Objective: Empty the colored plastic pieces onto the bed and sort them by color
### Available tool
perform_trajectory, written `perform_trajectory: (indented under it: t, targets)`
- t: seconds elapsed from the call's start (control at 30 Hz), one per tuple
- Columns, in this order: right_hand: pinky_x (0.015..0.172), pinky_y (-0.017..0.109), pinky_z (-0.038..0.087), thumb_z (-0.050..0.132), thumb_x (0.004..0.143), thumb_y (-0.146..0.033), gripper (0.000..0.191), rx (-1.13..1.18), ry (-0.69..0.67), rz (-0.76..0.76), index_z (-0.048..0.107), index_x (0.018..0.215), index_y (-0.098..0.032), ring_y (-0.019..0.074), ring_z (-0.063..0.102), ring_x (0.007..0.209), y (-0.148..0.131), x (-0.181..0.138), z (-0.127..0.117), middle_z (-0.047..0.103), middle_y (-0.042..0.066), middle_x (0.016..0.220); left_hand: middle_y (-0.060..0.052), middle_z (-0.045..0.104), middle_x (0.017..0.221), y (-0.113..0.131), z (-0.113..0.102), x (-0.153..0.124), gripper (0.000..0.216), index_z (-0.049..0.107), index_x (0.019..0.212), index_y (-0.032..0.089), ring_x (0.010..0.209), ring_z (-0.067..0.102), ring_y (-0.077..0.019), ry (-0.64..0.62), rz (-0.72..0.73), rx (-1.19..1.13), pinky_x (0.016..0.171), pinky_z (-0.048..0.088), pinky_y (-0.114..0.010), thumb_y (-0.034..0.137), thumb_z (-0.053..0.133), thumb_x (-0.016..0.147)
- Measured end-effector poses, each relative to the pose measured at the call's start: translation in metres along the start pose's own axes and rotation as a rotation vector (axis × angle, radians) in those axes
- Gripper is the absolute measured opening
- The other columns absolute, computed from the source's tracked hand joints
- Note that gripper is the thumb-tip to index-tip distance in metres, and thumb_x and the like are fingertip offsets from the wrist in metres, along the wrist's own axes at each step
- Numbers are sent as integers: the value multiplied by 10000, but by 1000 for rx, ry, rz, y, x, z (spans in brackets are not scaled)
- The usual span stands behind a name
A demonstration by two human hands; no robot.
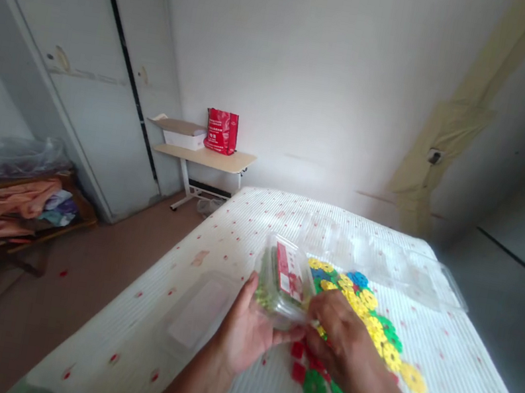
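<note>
My left hand holds a clear plastic container from below, thumb along its left side and fingers under its near edge. The container is tilted toward me, has a red and white label on top, and shows something yellow-green inside. At its near right corner, my right hand has curled fingers pinching the edge; the fingertips are partly hidden and slightly blurred. Beneath and beyond the right hand lies a spread of flower-shaped plastic pieces in yellow, green, blue and red, partly covered by that hand.
On the striped bed cover a translucent plastic lid or box lies left of my hands. Several clear containers stand in a row behind the pieces. A small table by the wall carries a red bag and a white box.
</note>
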State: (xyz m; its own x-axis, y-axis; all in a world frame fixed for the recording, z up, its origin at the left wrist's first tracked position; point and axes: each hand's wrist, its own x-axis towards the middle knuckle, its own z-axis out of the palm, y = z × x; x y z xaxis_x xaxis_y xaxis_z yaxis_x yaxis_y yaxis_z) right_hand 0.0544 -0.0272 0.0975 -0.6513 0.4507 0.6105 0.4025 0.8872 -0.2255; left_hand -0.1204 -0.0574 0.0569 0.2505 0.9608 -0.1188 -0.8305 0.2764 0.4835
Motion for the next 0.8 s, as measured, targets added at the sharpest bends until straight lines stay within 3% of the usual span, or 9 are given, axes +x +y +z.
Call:
perform_trajectory:
  t: [0.1, 0.3, 0.63, 0.8]
  targets:
    - [686, 311, 499, 475, 835, -89, 109, -55, 38, 34, 498, 884, -184, 184, 540, 805, -1, -22, 1, 571, 73, 832, -156, 640, 1103, -20, 2, 16, 544, 540, 1220, 114, 1028, 581, -291, -57, -25, -70, 837, 463, -422, 504, 439, 855]
    - [615, 323, 488, 518, 857, -247, 68, -164, 181, 90, 530, 855, -180, 186, 553, 723, 0, -34, 12, 588, 68, 777, -125, 686, 1022, -47, -3, 29, 441, 615, 1130, 122, 995, 608, -275, -37, 59, -87, 837, 456, -381, 424, 536, 818]
    - [652, 259, 514, 484, 899, -228, 139, 13, 73, -1, 612, 925, -183, 150, 618, 754, 0, -36, 15, 648, 66, 837, -109, 697, 987, -48, -26, 29, 450, 617, 1121, 141, 954, 628, -267, -36, 51, -24, 816, 466, -388, 444, 576, 790]
    - [680, 267, 528, 509, 884, -200, 135, 90, 105, 35, 592, 988, -185, 158, 620, 808, 4, -40, 19, 641, 66, 840, -112, 707, 926, -52, -31, 32, 433, 638, 1058, 119, 928, 634, -264, 24, 37, -29, 777, 480, -372, 457, 567, 797]
